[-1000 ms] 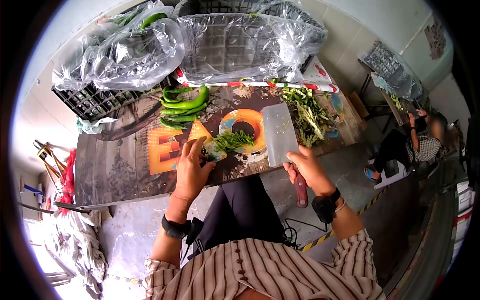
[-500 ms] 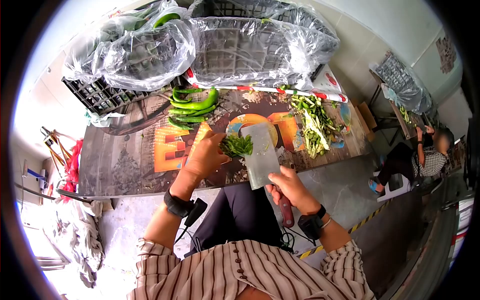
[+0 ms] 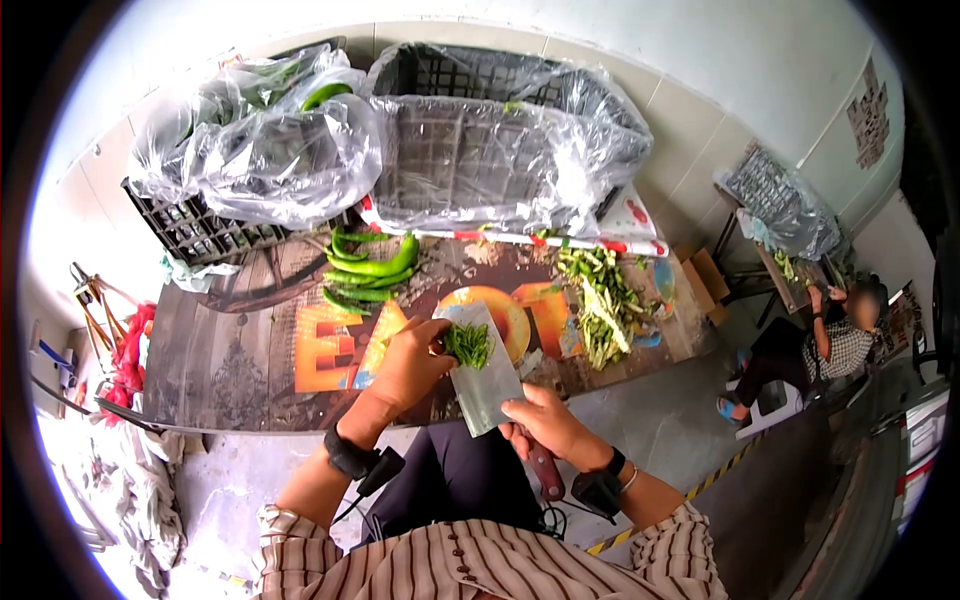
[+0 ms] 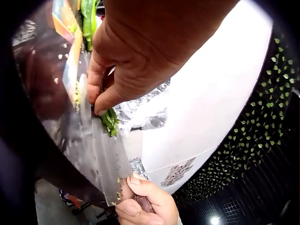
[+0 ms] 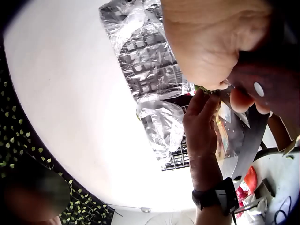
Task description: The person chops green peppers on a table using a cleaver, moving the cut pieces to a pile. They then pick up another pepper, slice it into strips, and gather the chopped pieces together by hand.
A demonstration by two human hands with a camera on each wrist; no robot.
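Left hand (image 3: 408,365) pinches cut greens (image 3: 467,345) lying on the cleaver blade (image 3: 487,396), right hand (image 3: 550,425) grips its handle (image 3: 545,474), all at the table's (image 3: 215,350) near edge. Whole green peppers (image 3: 375,267) lie toward the far edge, chopped pile (image 3: 603,315) toward the right edge, plastic-lined crate (image 3: 470,160) along the far edge.

Both forearms angle inward toward the tabletop's (image 3: 200,370) near edge; the left hand (image 3: 410,366) pinches between thumb and fingers, while the right hand (image 3: 548,420) (thumb pointing forward) grips beside that edge.
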